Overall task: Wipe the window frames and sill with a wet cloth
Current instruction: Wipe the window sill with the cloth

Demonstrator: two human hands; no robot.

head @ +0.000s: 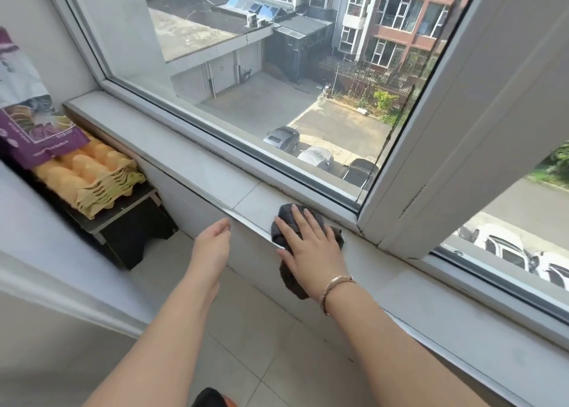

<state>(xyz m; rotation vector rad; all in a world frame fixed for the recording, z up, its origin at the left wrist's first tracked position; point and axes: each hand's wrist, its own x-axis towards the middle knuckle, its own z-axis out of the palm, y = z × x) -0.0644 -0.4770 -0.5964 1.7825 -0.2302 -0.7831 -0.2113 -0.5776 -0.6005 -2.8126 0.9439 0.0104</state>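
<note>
A dark grey cloth [284, 214] lies on the white tiled window sill [197, 169], draped over its front edge. My right hand [311, 246] presses flat on the cloth with fingers spread, a bracelet on the wrist. My left hand [212, 243] hovers just left of the cloth, in front of the sill's metal edge, fingers loosely curled and holding nothing. The white window frame [277, 172] runs along the back of the sill, and a thick upright frame post [455, 148] meets it just right of the cloth.
A stack of egg cartons [92, 175] with a purple and white bag [27, 111] on top sits on a low dark stand [129, 222] at the left, below the sill. Beige floor tiles [261, 345] lie under my arms. A white wall [37, 283] stands at the left.
</note>
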